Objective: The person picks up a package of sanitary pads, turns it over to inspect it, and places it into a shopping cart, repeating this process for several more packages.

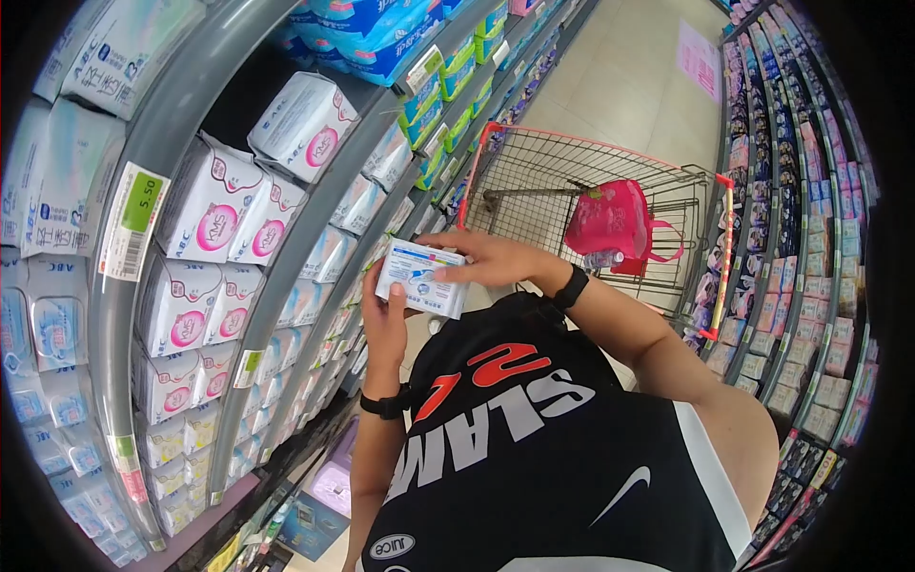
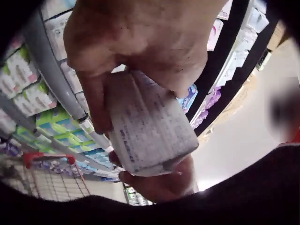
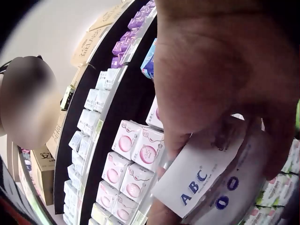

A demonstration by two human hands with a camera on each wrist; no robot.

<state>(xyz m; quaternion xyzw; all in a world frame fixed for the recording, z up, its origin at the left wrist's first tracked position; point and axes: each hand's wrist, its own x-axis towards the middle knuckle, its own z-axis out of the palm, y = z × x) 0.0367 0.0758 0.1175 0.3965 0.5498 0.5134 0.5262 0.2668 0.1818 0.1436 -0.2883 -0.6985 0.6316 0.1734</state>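
Note:
Both hands hold a white pack of sanitary pads [image 1: 426, 297] in front of the chest, its blue-printed face turned up in the head view. The left hand [image 1: 383, 322] grips its left side, thumb on the printed face. From the other side the right hand [image 1: 500, 259] grips it, thumb also on that face. In the left wrist view a side of the pack [image 2: 152, 126] shows between the fingers. The right wrist view shows blue ABC lettering on the pack [image 3: 194, 185].
Shelves of white packs with pink circles [image 1: 217, 224] stand close on the left, with a price tag [image 1: 133, 224] on one edge. A shopping cart [image 1: 529, 157] holding a pink bag [image 1: 610, 217] stands ahead on the right. Another stocked shelf [image 1: 805, 238] lines the far right.

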